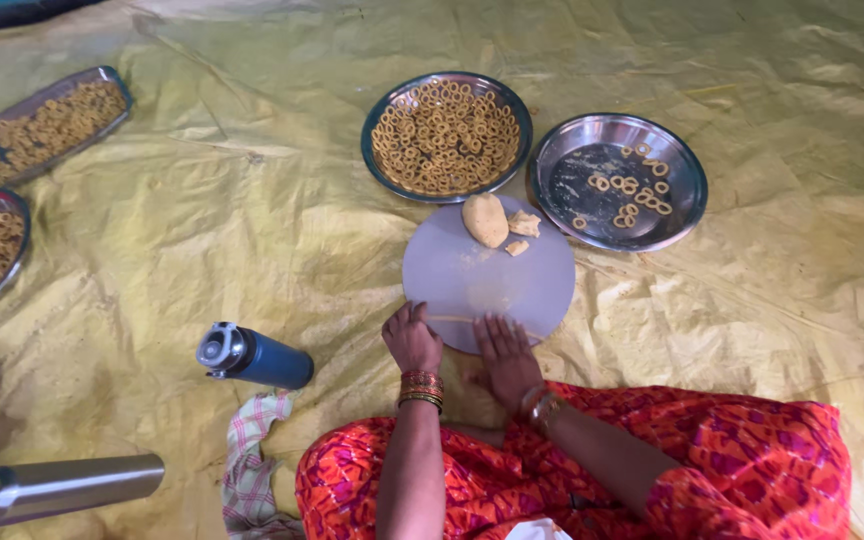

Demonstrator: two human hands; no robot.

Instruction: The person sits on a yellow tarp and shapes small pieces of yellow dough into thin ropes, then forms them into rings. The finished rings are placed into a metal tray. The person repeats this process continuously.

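White round board [489, 275] on yellow sheet; left hand [412, 338] and right hand [505, 357] flat, fingers spread, pressing thin dough strand [462, 320] at board's near edge. Dough lump [485, 219] at board's far edge.

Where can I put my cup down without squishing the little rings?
The yellow sheet is bare between the blue bottle and the full ring plate, and right of the nearly empty plate. It is crowded around the round board, where both hands roll dough.

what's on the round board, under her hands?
On the round board: a dough lump, two scraps, and a thin dough strand under the left hand and right hand. Its covered part is hidden.
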